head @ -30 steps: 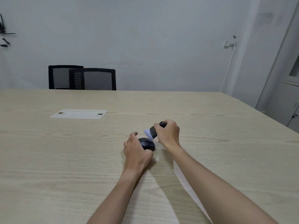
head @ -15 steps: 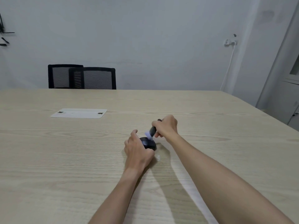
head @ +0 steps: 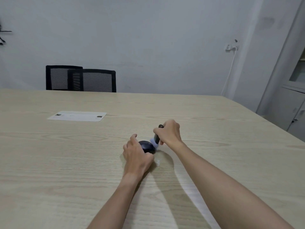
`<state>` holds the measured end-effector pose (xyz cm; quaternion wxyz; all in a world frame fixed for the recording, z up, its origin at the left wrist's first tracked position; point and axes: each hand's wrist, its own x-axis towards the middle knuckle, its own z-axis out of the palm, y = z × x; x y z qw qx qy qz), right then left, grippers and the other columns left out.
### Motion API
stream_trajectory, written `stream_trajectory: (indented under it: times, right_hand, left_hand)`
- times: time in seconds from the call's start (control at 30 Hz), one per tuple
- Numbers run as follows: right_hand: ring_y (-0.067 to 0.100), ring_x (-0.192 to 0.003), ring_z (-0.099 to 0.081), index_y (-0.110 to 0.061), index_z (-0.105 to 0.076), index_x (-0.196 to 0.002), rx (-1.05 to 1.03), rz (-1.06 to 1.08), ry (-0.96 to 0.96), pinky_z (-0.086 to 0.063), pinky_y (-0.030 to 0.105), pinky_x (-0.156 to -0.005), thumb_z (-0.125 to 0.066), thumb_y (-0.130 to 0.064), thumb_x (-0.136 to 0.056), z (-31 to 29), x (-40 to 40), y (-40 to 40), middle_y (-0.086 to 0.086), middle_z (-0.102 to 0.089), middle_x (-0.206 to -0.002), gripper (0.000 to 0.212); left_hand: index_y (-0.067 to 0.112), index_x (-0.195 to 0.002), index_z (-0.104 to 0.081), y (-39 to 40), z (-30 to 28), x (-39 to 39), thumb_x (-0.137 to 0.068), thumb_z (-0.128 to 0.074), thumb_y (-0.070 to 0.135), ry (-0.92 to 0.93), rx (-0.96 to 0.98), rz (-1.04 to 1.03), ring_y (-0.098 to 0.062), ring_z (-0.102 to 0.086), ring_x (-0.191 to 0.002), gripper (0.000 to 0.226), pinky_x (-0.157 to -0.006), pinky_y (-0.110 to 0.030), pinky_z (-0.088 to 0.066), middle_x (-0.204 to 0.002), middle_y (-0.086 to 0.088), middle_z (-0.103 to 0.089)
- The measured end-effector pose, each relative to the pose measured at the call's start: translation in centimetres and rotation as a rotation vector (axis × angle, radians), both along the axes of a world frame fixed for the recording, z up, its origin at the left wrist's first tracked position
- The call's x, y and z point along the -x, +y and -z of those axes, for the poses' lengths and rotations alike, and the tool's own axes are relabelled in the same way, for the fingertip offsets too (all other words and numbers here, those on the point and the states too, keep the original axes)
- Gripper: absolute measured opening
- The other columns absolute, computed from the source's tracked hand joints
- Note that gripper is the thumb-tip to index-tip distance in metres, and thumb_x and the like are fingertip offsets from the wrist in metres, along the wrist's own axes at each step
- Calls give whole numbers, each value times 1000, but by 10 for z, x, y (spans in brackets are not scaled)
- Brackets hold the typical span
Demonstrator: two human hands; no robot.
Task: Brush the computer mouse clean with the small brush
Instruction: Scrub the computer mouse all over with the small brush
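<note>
Since a second ago the bristles have dropped from above the mouse onto its right flank. On the pale wood-grain tabletop (head: 66,162), the left hand (head: 136,154) curls its fingers round the small black rounded computer mouse (head: 146,146), steadying it. The right hand (head: 168,133) grips the dark-handled, white-bristled small brush (head: 156,138). Brushing looks underway; how much remains uncleaned cannot be told.
</note>
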<state>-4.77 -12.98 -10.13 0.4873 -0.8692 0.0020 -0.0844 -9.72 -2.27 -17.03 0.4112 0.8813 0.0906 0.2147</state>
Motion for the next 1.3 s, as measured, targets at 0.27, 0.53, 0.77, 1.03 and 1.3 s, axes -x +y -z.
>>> stream_trajectory:
  times: [0.27,0.53,0.77,1.03,1.3]
  right_hand:
    - [18,-38,-54,-14,-42,-32,-23,-78,1,-37,18,-40,-61,-2,-73,2,5,11,8,-59,-44,47]
    - [25,-46,-51,-12,-37,-54,29,-42,-116,-37,29,-47,-61,-6,-74,1,12,9,11,-51,-51,32]
    - [15,-40,-62,-16,-42,-67,-66,-182,-13,-42,22,-46,-71,-15,-81,4,15,27,10,-58,-53,32]
    - [22,-49,-40,-13,-32,-53,31,31,-125,-29,28,-45,-61,-4,-74,7,-4,18,7,-41,-52,37]
    - [27,-47,-42,-11,-32,-50,21,-124,-93,-34,30,-46,-59,0,-77,-3,-7,71,8,-40,-50,40]
  left_hand:
    - [8,-140,-28,-1,-2,2,-71,-59,17,5,-7,-26,-32,-35,-124,77,-102,-41,-30,-129,-13,-49]
    - [8,-141,-26,-1,1,-3,-70,-62,14,-8,-1,-56,-33,-38,-122,80,-98,-43,-32,-129,-14,-49]
    - [5,-145,-16,0,2,0,-70,-66,18,-77,43,-91,-34,-39,-127,91,-102,-49,-31,-134,-16,-44]
    - [6,-148,-8,0,2,0,-68,-61,9,-64,43,-78,-32,-38,-124,96,-103,-47,-30,-134,-16,-40]
    - [10,-148,-2,-1,5,-1,-74,-71,26,-91,-15,-90,-24,-30,-130,102,-97,-46,-39,-144,-7,-30]
